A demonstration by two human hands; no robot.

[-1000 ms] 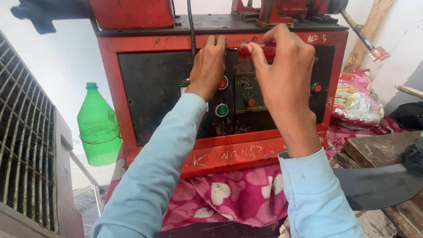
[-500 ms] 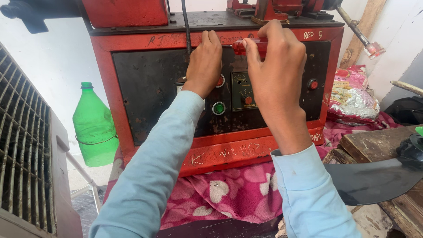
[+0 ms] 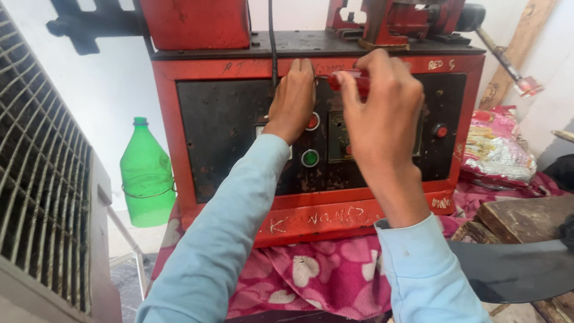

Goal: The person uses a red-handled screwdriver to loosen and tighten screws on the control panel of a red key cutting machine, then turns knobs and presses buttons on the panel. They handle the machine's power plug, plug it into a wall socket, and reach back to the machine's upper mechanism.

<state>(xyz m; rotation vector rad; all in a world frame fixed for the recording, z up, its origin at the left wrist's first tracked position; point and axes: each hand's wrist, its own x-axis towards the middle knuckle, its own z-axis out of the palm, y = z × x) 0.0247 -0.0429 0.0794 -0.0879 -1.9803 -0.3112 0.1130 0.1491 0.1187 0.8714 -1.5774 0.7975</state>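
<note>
Nearest: two pale blue sleeves, forearms reaching up from the lower edge.

Pink floral cloth (image 3: 335, 272), soft, draped over the bench under the machine.

Right hand (image 3: 379, 116): closed around a red-handled screwdriver (image 3: 350, 79), held level at the top edge of the panel. Judged light, stiff, smooth plastic; best taken around the thick handle, as it is now.

Left hand (image 3: 294, 98): fingers curled and resting on the panel's upper rim beside a hanging black cable (image 3: 272, 42); whether it grips anything cannot be told.

Red steel machine cabinet (image 3: 173, 149) with a black front panel (image 3: 227, 131): judged heavy and rigid. It carries a green round push button (image 3: 310, 158), a red button (image 3: 313, 121) partly behind the left hand, and a small red knob (image 3: 440, 131) at the right.

Left side: grey wire grille (image 3: 42, 191); green plastic bottle (image 3: 147, 176) against the white wall.

Right side: crumpled printed foil bag (image 3: 493, 149), dark wooden block (image 3: 526, 218), leaning wooden plank (image 3: 514, 48).

The hands cover the panel's upper middle; the cable hangs just beside the left fingers.
</note>
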